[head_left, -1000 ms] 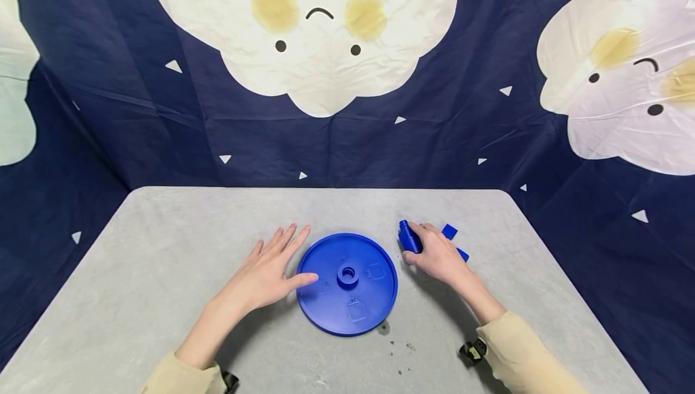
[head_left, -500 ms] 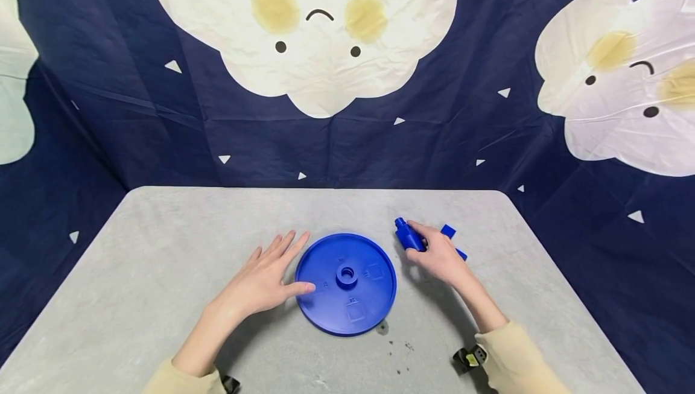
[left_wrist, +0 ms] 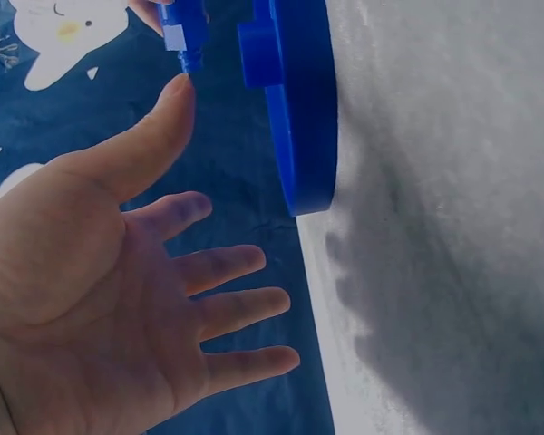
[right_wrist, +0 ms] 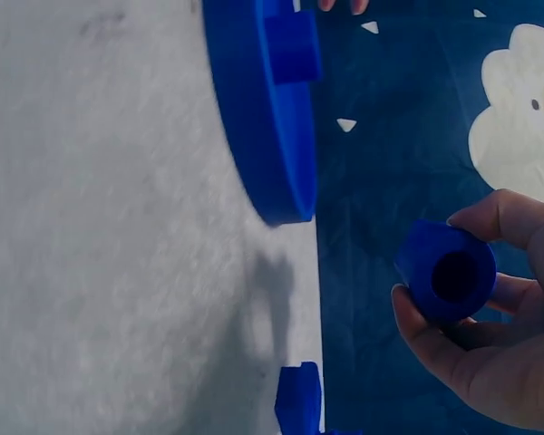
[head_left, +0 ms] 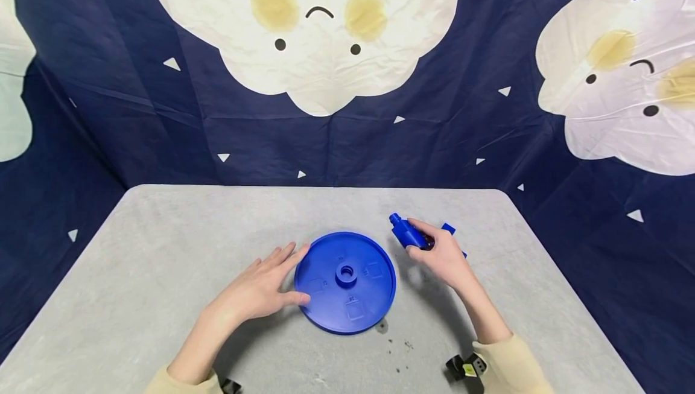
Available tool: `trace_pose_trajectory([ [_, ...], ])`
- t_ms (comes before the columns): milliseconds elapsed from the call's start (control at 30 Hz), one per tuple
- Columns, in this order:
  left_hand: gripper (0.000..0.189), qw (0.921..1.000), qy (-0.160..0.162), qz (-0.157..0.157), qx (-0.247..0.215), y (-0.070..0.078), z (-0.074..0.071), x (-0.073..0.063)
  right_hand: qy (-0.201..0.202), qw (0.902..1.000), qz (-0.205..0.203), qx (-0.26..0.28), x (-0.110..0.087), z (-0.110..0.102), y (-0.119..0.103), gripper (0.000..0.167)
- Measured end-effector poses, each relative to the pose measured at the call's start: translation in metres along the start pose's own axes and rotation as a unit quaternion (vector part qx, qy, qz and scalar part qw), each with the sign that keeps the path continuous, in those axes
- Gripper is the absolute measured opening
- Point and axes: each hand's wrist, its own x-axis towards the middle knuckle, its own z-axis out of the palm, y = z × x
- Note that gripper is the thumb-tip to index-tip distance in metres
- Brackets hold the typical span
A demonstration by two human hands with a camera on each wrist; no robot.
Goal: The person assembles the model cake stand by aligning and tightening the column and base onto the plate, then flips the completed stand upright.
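Observation:
In my right hand [head_left: 442,258] is a blue hollow plastic cylinder with a narrower stepped neck [head_left: 408,233]. Thumb and fingers pinch its sides, off the table, and the neck points to the far left. The right wrist view shows the round opening in the near end of the cylinder [right_wrist: 422,272]. A round blue plastic disc with a raised rim and a central ring-shaped socket [head_left: 347,309] lies flat on the table. Beside its left rim is my left hand [head_left: 255,288], fingers spread and holding nothing. Its thumb and index fingertips overlap the rim in the head view; contact is unclear.
Behind the right hand lie small blue pieces [head_left: 448,229], partly hidden; one blue piece [right_wrist: 298,399] also shows in the right wrist view. The grey table [head_left: 179,231] ends at a dark blue cloth backdrop [head_left: 260,140]. Dark specks mark the tabletop near the disc.
The right hand has lifted the cylinder and tilted it, moving its neck slightly to the left. My left hand has shifted a little closer to the person, by the disc.

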Motion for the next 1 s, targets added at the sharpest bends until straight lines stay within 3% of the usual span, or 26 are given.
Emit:
trace_pose_trajectory([
  [367, 0.083, 0.9999, 0.007, 0.008, 0.011, 0.003, -0.002, -0.002, 0.024, 0.9975, 0.011, 0.065, -0.010, 0.001, -0.014, 0.055],
  [567, 0.084, 0.9998, -0.001, -0.010, 0.017, 0.003, 0.000, 0.002, 0.024, 0.9947, 0.019, 0.098, -0.012, 0.005, -0.022, 0.052],
  [1000, 0.084, 0.9995, -0.010, -0.024, 0.016, 0.001, 0.008, 0.005, 0.017, 0.9937, 0.015, 0.110, -0.016, 0.012, -0.030, 0.051],
])
